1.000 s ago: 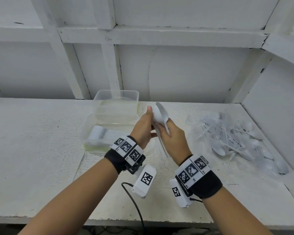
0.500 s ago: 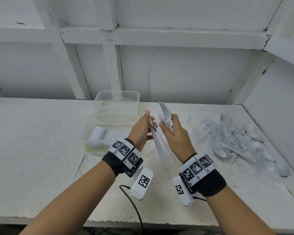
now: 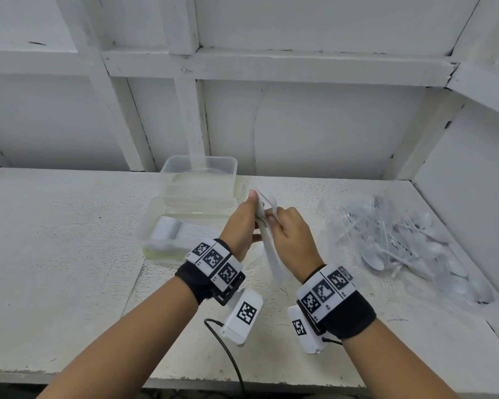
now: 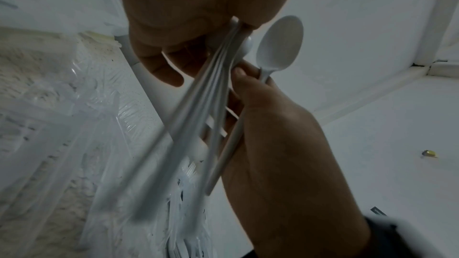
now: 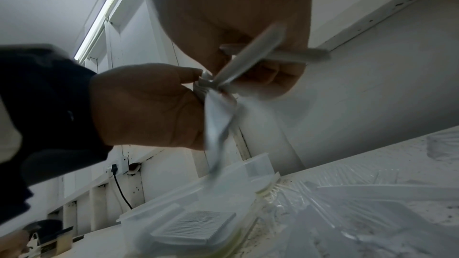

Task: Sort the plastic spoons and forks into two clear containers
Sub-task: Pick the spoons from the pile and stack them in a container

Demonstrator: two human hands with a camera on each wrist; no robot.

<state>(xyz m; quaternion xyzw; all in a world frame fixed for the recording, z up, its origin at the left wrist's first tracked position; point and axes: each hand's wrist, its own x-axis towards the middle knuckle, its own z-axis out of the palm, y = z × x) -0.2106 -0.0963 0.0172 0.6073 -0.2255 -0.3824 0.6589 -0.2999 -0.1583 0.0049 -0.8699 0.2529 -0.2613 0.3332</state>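
My left hand (image 3: 249, 217) grips a stack of white plastic spoons (image 3: 267, 240) upright above the table, bowls up and handles down. My right hand (image 3: 280, 223) meets it from the right. It pinches a single spoon (image 4: 280, 44) by the neck, against the stack (image 4: 198, 115), with more handles lying across its palm. Both hands are in front of two clear containers. The near container (image 3: 156, 249) holds a neat row of white forks (image 3: 185, 233). I see nothing in the far container (image 3: 199, 171). In the right wrist view the spoon bundle (image 5: 218, 121) is blurred.
A crumpled clear plastic bag (image 3: 409, 240) with several loose spoons and forks lies at the right, near the side wall. The white table (image 3: 55, 254) ends at a back wall with beams. A black cable (image 3: 228, 349) hangs from my left wrist camera.
Half a second ago my hands were apart, the right one holding a spoon away from the stack. They have come together again, and the spoon now lies against the stack.
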